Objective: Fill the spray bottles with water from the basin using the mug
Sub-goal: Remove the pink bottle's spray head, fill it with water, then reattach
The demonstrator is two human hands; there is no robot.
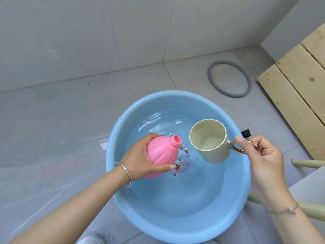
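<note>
Open water in the basin [158, 233] lies free along its far and near sides. Over the middle, the pink bottle [161, 154] and mug [213, 154] leave a narrow gap. At right, wooden planks [299, 95] bound the floor [52, 120]; a grey ring [209, 74] lies beyond the basin.

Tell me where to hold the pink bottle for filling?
Hold the pink bottle around its wide ribbed body, from the left, as the left hand does. Its narrow open neck tilts toward the mug, so keep that clear.
</note>
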